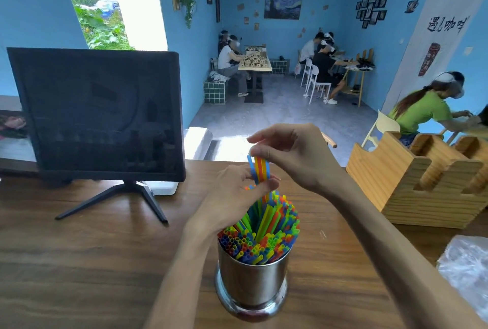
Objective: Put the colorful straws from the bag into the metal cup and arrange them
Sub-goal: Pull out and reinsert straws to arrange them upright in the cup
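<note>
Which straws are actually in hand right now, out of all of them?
The small raised bunch, blue, yellow and orange, pinched at its top by the right hand and lower down by the left hand. The rest stand in the metal cup.

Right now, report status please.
Both hands, left and right, pinch a straw bundle above the metal cup. Cup nearly full. Nothing blocking.

Shiny cylindrical metal cup (252, 282) stands upright on brown wooden table (92, 262), packed with colorful plastic straws (260, 236) (blue, green, orange, yellow). Above it, left hand (235, 196) and right hand (293, 159) both pinch a small bunch of raised straws (260, 169), right at the top end, left lower down. Black monitor (97, 114) left, slotted wooden holder (420, 180) right, clear plastic bag (467, 268) at right edge.
</note>
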{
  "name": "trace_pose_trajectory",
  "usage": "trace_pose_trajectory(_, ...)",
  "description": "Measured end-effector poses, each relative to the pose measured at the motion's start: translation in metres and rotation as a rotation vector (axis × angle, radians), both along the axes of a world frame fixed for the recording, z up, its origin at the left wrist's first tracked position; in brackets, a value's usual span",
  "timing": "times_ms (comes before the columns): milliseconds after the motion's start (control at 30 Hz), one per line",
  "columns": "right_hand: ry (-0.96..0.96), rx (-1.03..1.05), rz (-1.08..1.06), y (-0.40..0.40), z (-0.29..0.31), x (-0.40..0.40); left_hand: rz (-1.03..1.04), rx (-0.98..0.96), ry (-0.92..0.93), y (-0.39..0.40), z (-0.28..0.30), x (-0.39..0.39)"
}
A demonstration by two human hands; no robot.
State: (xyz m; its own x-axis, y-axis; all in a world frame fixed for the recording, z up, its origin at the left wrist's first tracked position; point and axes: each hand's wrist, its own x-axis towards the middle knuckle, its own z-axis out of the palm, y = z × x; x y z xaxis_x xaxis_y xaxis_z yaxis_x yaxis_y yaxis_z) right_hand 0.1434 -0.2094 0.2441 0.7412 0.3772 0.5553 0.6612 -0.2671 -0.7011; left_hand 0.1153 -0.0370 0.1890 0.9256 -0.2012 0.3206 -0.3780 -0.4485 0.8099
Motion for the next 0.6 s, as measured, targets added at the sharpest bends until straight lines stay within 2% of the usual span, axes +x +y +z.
trace_pose_trajectory(167,0.115,0.096,0.105,-0.003,-0.005,-0.001,-0.032,-0.015,-0.03,0.003,0.003,-0.002)
trace_pose_trajectory(300,0.239,0.068,0.149,-0.008,-0.022,-0.003,-0.075,-0.007,-0.021,0.007,0.0,-0.002)
trace_pose_trajectory(467,0.274,0.088,0.112,-0.008,-0.032,-0.002,-0.086,-0.018,-0.006,0.009,-0.003,-0.001)
trace_pose_trajectory(600,0.263,0.027,0.106,-0.006,-0.031,-0.007,-0.133,-0.023,0.039,0.012,0.004,-0.003)
